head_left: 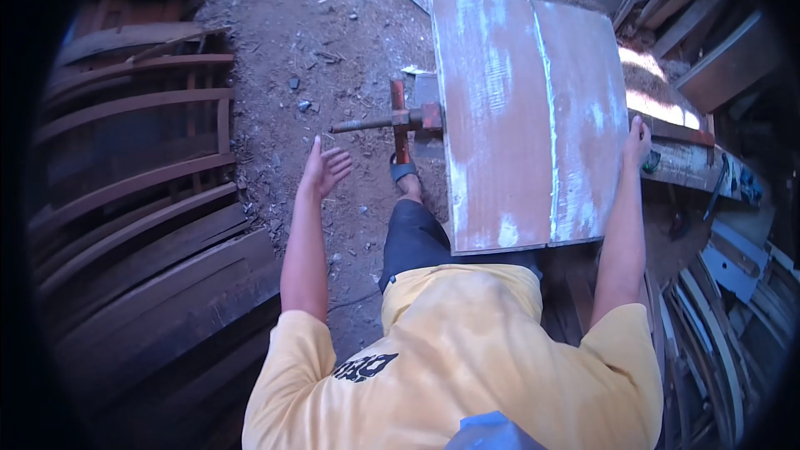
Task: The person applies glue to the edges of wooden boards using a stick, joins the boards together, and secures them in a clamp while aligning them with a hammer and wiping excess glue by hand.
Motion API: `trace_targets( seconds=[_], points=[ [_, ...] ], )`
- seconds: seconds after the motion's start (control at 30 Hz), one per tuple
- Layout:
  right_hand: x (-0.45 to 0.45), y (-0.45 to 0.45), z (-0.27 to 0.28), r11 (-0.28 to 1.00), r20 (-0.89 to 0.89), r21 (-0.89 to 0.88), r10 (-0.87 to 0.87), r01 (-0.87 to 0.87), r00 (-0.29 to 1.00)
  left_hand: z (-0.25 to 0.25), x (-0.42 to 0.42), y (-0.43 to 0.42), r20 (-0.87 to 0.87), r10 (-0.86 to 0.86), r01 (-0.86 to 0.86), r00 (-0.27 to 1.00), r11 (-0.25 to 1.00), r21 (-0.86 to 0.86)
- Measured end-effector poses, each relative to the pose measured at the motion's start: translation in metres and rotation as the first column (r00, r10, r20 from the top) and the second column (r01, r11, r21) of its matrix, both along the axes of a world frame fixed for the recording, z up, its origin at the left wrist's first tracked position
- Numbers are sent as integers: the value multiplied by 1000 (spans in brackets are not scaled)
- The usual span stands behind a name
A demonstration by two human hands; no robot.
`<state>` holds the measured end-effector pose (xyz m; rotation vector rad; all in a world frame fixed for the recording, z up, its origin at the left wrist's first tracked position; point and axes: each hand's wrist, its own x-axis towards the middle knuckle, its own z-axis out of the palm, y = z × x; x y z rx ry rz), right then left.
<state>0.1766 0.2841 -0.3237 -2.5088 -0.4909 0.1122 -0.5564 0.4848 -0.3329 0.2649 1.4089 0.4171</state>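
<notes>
A wide wooden panel (508, 129) of two boards lies in front of me, with a whitish glue-like line down its seam and pale smears on its face. A bar clamp's screw end (404, 119), rusty red, presses against its left edge. My left hand (329, 170) is in the air just below the clamp's screw rod, fingers spread, holding nothing. At the opposite side, my right hand (637, 143) is closed on the panel's right edge, beside a brown bar (682, 132). The panel hides part of those fingers.
Curved wooden frames and planks (142, 167) are stacked along the left. More boards (742, 62) lean at the upper right, and thin strips (708, 342) lie at the lower right. A light-coloured beam (696, 171) extends right of the panel. Debris litters the dirt floor (292, 42).
</notes>
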Motion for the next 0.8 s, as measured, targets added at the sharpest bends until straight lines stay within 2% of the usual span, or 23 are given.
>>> trace_targets(
  seconds=[0.07,0.1,0.13,0.17,0.2,0.27,0.3,0.33,0.4,0.43,0.47,0.53,0.6,0.67,0.7,0.77,0.8],
  points=[
    [9,0,-5,996,-143,69,-51,61,988,-23,10,48,199,-66,98,978,983,-155],
    [11,0,-2,999,-163,25,-42,47,986,-29,18,61,198,-65,101,978,978,-182],
    [14,2,3,999,-179,-10,-35,34,983,-33,32,76,276,-114,190,954,945,-266],
    [15,3,12,991,-361,114,-21,66,932,-47,39,89,358,-156,284,921,896,-340],
    [12,2,16,993,-357,94,-38,77,933,-57,42,98,364,-158,295,918,886,-358],
    [2,9,20,990,-348,77,-88,122,933,-93,39,111,262,-326,388,908,891,-237],
    [3,8,17,987,-348,92,-89,128,933,-115,35,119,244,-156,234,957,913,-335],
    [3,7,16,987,-352,81,-99,136,931,-124,27,127,240,-160,238,958,907,-346],
    [0,8,21,984,-387,104,-97,148,917,-133,15,138,342,-263,342,902,919,-197],
    [1,5,18,981,-378,134,-80,139,922,-109,25,139,240,-235,287,942,935,-208],
    [1,4,14,981,-382,130,-86,146,920,-89,32,138,236,-241,292,941,933,-212],
    [1,5,9,978,-304,153,-91,143,948,-57,43,139,83,-240,232,967,968,97],
    [10,0,3,980,-290,138,-96,141,952,-43,41,151,112,-213,197,971,971,138],
    [13,2,-1,983,-277,123,-95,134,956,-25,41,161,87,-268,217,959,900,378],
    [10,3,0,980,-273,127,-114,153,955,0,48,161,86,-269,219,959,901,375],
    [2,3,4,976,-268,123,-141,179,953,68,62,147,131,-40,-22,991,900,436],
    [-2,6,8,978,-265,119,-137,174,955,84,54,138,133,-41,-20,990,901,433]
  ],
)
